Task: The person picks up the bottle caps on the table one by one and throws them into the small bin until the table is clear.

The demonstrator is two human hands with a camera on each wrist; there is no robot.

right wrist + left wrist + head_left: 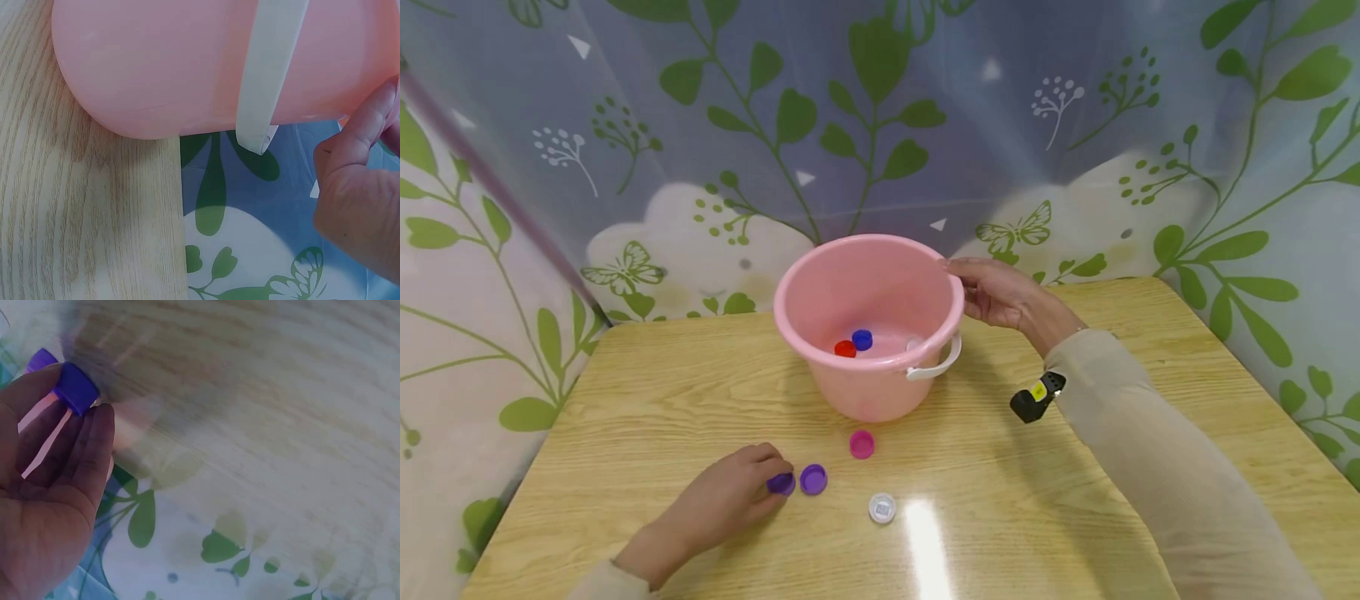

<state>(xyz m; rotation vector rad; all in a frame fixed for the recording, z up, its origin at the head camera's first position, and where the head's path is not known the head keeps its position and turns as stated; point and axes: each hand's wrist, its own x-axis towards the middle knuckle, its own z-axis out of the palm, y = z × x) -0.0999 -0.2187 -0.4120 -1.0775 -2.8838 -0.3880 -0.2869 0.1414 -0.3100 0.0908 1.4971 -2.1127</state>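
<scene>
A pink bucket (868,387) with a white handle (936,367) stands on the table. My right hand (1000,293) grips its rim at the right side; in the right wrist view the thumb of that hand (362,181) lies along the bucket wall. Thumb and fingers of my left hand (726,500) pinch a purple bottle cap (77,389) at the table top. Just right of it lies another purple cap (813,479). A magenta cap (862,444) is in front of the bucket, and a white cap (882,508) lies nearer me. Inside the bucket are a red cap (845,348), a blue cap (862,339) and a whitish one, partly hidden.
The wooden table (685,375) meets a leaf-patterned cloth (880,100) at the back and sides. A black device (1037,397) is strapped to my right wrist.
</scene>
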